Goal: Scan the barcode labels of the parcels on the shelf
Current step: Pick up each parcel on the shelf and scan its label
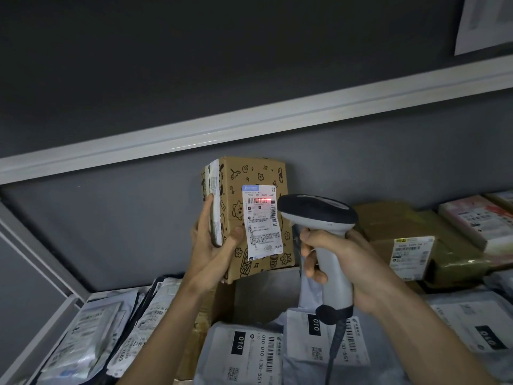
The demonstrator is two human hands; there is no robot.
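Note:
My left hand (213,245) grips a brown cardboard box (263,173) printed with cartoon bears, holding it upright above the shelf, thumb on its front face and fingers round its left side. A white shipping label (262,220) faces me on the box. A red scan line glows across the barcode near the label's top. My right hand (341,262) holds a grey handheld barcode scanner (319,215) by its handle, with the dark head aimed at the label from the right. The scanner's black cable (334,348) hangs down below my hand.
Grey mailer bags (241,354) with 010 labels lie in the lower middle, more mailer bags (91,337) at the left. Taped brown parcels (410,245) and a pink-labelled parcel (477,220) sit at the right. A white shelf edge (249,126) runs overhead; a paper sheet (485,20) hangs top right.

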